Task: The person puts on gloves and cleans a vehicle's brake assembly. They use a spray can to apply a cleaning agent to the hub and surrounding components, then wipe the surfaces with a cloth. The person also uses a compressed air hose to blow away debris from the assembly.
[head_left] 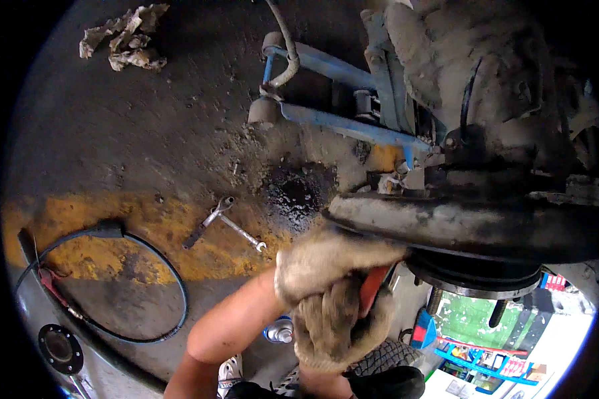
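Beside drum (459, 226) | red handle (373, 288) slants up-right | hands (331, 320) together, right clamped on it

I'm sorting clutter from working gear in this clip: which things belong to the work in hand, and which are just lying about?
Apparently in the work:
- red object in the right hand
- dark drum, left hand at its edge
- blue jack, perhaps

Apparently lying about:
- looped hose
- crumpled paper or cloth
- can
- ratchet and wrench, though possibly set-down tools
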